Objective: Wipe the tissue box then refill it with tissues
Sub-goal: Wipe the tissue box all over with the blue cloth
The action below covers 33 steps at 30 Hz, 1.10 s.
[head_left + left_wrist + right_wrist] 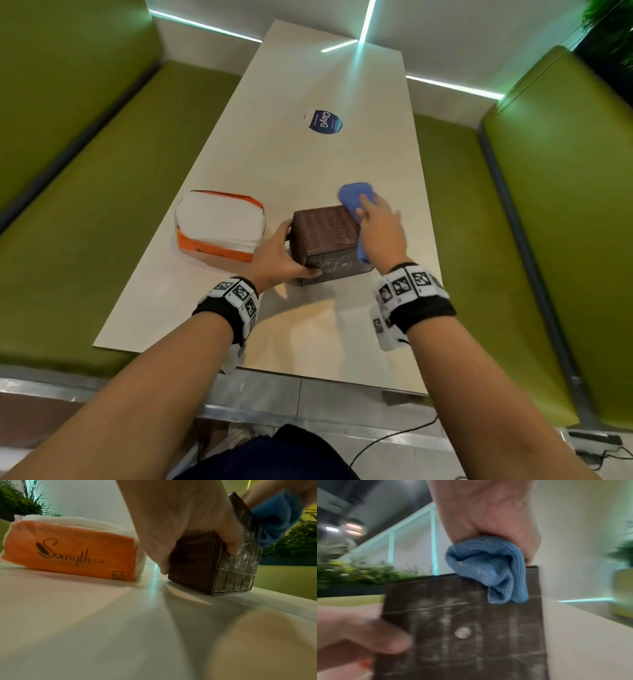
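Head view: left hand is bracing the tissue box on the bench, fingers clamped round it, while right hand is pressing the blue cloth, fingers gripping it, against the box's side so it probably can't slide.

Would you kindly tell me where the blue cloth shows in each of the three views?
Head: blue cloth right of centre, under the right hand.
Left wrist: upper right corner.
Right wrist: centre, hanging below the hand.
Shared landmark: the brown tissue box, which the cloth touches.
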Motion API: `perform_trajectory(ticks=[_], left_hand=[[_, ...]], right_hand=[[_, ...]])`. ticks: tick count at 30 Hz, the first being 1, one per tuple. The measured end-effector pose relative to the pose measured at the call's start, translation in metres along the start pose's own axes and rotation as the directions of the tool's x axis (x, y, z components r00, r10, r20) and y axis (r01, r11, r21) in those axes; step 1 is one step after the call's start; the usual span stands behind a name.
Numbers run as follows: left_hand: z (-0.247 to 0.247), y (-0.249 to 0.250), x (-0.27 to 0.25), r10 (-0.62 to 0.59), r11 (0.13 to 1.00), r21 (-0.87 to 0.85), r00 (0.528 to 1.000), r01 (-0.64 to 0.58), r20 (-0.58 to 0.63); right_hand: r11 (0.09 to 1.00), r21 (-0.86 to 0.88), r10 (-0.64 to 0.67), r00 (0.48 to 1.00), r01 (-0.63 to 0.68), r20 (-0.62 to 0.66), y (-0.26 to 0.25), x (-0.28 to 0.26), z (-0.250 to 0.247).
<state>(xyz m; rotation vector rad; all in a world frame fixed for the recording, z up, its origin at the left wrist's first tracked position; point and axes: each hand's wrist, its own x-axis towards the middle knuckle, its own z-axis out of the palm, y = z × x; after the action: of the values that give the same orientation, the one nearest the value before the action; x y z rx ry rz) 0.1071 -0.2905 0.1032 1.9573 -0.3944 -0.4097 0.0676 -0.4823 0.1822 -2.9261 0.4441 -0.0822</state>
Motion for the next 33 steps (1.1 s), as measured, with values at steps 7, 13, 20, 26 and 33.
perform_trajectory(ticks=[7, 13, 20, 26, 33], left_hand=[[0.006, -0.001, 0.001, 0.024, 0.994, 0.109, 1.000, -0.024, 0.009], [-0.001, -0.004, 0.000, -0.004, 1.000, -0.006, 1.000, 0.004, -0.010], [0.003, -0.003, -0.002, -0.030, 0.996, 0.080, 0.999, 0.031, -0.014], [0.004, 0.000, -0.004, -0.032, 0.998, 0.049, 0.999, 0.033, -0.024], [0.007, 0.004, -0.007, -0.039, 0.991, 0.127, 0.998, 0.046, -0.052]], right_hand=[[0.985, -0.081, -0.149, 0.989, 0.150, 0.020, -0.068, -0.044, 0.022], [0.997, 0.059, -0.055, 0.998, 0.053, 0.033, -0.020, -0.014, 0.001], [0.988, 0.015, -0.152, 0.988, 0.152, 0.006, -0.072, -0.055, 0.029], [0.993, 0.116, -0.003, 1.000, 0.000, 0.022, -0.024, -0.019, 0.006], [0.969, 0.097, -0.225, 0.974, 0.226, -0.015, -0.073, -0.063, 0.028]])
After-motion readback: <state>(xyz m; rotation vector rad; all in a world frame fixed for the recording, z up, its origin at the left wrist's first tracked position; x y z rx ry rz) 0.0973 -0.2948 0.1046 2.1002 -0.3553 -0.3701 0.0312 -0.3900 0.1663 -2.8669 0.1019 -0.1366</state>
